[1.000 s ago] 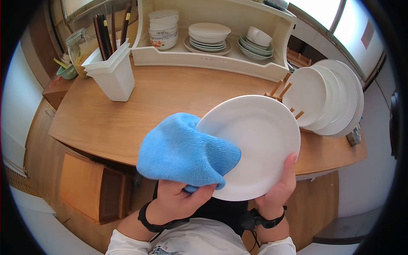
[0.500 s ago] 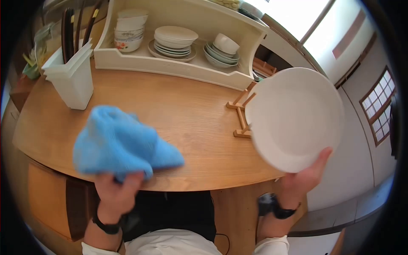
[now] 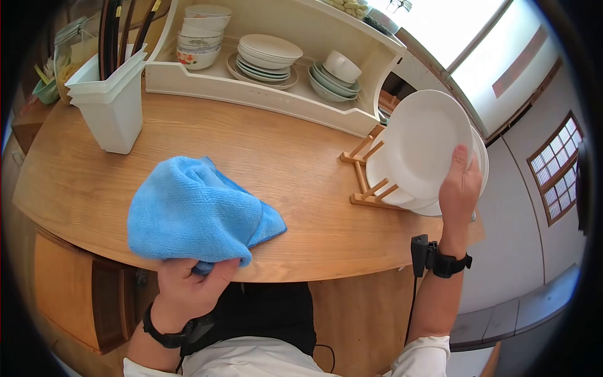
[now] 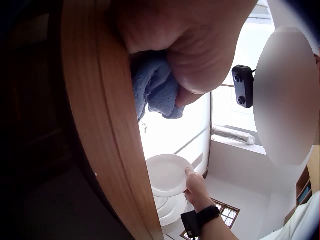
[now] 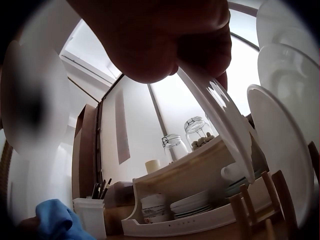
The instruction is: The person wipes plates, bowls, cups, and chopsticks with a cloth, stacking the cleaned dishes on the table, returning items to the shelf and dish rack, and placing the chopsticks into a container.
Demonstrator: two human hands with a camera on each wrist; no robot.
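Observation:
My left hand [image 3: 191,288] grips a bunched blue cloth [image 3: 195,207] above the front edge of the wooden table [image 3: 251,163]. In the left wrist view a fold of the cloth [image 4: 159,90] shows below the hand. At the right, my right hand [image 3: 461,191] holds a white plate [image 3: 427,141] by its right rim, thumb on the face. The plate is tilted up, over a wooden dish rack [image 3: 361,176] where other white plates [image 3: 392,188] stand. From the right wrist, the held plate [image 5: 220,115] appears edge-on, left of the standing plates [image 5: 280,135] and above the rack's pegs.
A cream shelf [image 3: 251,91] along the back bears stacked bowls [image 3: 200,47], stacked plates [image 3: 267,53] and a cup [image 3: 342,65] on dishes. White containers [image 3: 113,113] with chopsticks stand at the back left. A drawer unit [image 3: 69,283] sits below the table's left side.
The left hand has moved left with the cloth, away from the plate. The right hand has carried the plate from in front of the body to the rack at the right.

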